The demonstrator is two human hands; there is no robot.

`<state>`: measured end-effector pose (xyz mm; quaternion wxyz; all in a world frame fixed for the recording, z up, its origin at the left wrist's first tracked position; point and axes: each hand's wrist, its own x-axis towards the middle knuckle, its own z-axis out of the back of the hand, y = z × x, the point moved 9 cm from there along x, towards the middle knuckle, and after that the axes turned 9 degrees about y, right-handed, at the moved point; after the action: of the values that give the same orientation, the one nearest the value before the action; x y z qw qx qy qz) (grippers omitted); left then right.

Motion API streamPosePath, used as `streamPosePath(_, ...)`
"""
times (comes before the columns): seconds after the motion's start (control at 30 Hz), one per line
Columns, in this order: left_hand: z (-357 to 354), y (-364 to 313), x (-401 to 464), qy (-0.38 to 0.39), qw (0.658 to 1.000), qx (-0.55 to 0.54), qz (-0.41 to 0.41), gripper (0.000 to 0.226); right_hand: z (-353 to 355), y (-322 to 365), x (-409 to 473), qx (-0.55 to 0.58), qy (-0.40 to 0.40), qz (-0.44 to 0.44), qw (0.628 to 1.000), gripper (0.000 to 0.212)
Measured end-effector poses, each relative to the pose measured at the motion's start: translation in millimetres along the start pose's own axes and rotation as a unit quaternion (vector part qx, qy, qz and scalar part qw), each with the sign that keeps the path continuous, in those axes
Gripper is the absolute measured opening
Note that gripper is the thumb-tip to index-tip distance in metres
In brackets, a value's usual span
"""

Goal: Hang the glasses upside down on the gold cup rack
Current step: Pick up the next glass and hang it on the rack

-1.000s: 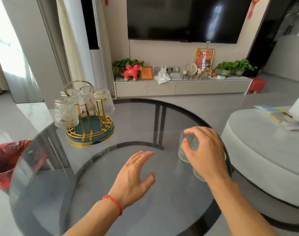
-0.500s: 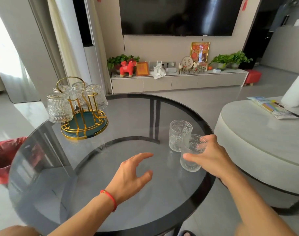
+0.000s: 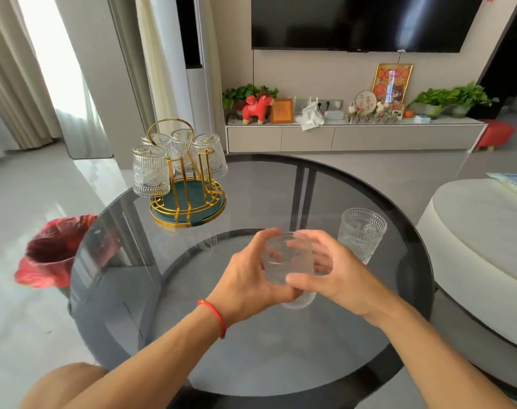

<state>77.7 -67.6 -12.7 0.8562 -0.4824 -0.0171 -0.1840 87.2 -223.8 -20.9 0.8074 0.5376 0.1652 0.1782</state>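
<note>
Over the middle of the round glass table (image 3: 281, 364), a clear embossed glass (image 3: 288, 258) is gripped from both sides. My left hand (image 3: 248, 276) wraps its left side and my right hand (image 3: 331, 276) its right side. A second embossed glass (image 3: 362, 237) stands upright on the table just right of my hands. The gold cup rack (image 3: 189, 199) with a dark green base sits at the table's far left. Several glasses hang upside down on it, the nearest one (image 3: 149, 172) at its left front.
A red-lined bin (image 3: 54, 252) stands on the floor left of the table. A white round table (image 3: 484, 240) with papers is close on the right. Behind are a TV cabinet (image 3: 354, 137) with ornaments and plants, and a wall television.
My right hand lifted one glass from the table's right side and carried it to the middle. My left hand came up and closed on it too. The other glass stayed put.
</note>
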Motion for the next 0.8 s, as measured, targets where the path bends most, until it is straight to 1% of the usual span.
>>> streamPosePath(0.07, 22.2, 17.0, 7.1, -0.031, 0.993, -0.096, 0.055, 0.079, -1.1, 2.2, 10.7, 0.064, -0.014, 0.009, 0.998, 0.061)
streamPosePath(0.13, 36.8, 35.1, 14.3, -0.039, 0.967, -0.231, 0.098, 0.079, -7.4, -1.5, 22.7, 0.128, -0.027, -0.002, 0.991, 0.056)
streamPosePath(0.2, 44.7, 45.9, 21.0, -0.024, 0.940, -0.324, 0.104, 0.082, -21.8, -10.6, 37.4, 0.217, -0.017, -0.021, 0.976, 0.051)
streamPosePath(0.27, 46.5, 51.6, 25.8, -0.001, 0.925, -0.366, 0.100, 0.080, -37.8, -15.1, 51.7, 0.305, 0.007, -0.028, 0.952, 0.047)
streamPosePath(0.33, 51.2, 62.7, 30.7, 0.011, 0.922, -0.372, 0.105, 0.079, -46.4, -15.9, 65.8, 0.357, 0.010, -0.020, 0.934, 0.047)
streamPosePath(0.37, 57.6, 66.8, 33.4, 0.012, 0.932, -0.347, 0.102, 0.079, -47.9, -16.7, 72.3, 0.376, 0.003, -0.013, 0.927, 0.047)
streamPosePath(0.4, 67.4, 70.3, 36.1, 0.002, 0.951, -0.292, 0.100, 0.079, -47.6, -18.1, 77.4, 0.392, -0.006, -0.006, 0.920, 0.047)
streamPosePath(0.47, 96.9, 80.9, 39.6, -0.038, 0.987, -0.127, 0.096, 0.081, -44.9, -21.0, 90.8, 0.410, -0.033, 0.006, 0.911, 0.049)
streamPosePath(0.5, 110.4, 88.3, 39.6, -0.061, 0.993, -0.042, 0.095, 0.078, -42.0, -22.6, 97.5, 0.414, -0.050, 0.009, 0.909, 0.051)
streamPosePath(0.53, 119.9, 96.6, 39.1, -0.076, 0.992, 0.036, 0.097, 0.073, -37.8, -23.3, 103.5, 0.422, -0.066, 0.011, 0.904, 0.052)
streamPosePath(0.6, 129.2, 113.3, 37.6, -0.083, 0.981, 0.139, 0.108, 0.063, -28.4, -20.2, 116.5, 0.447, -0.095, 0.006, 0.890, 0.054)
streamPosePath(0.63, 130.1, 122.4, 37.0, -0.076, 0.978, 0.158, 0.117, 0.062, -24.0, -15.9, 124.6, 0.457, -0.110, 0.004, 0.882, 0.055)
streamPosePath(0.7, 127.5, 134.7, 38.4, -0.055, 0.977, 0.162, 0.130, 0.066, -14.2, -1.0, 140.8, 0.464, -0.140, 0.009, 0.874, 0.058)
streamPosePath(0.8, 125.8, 140.3, 42.3, -0.047, 0.970, 0.197, 0.132, 0.072, 1.6, 27.0, 167.0, 0.430, -0.176, 0.027, 0.885, 0.067)
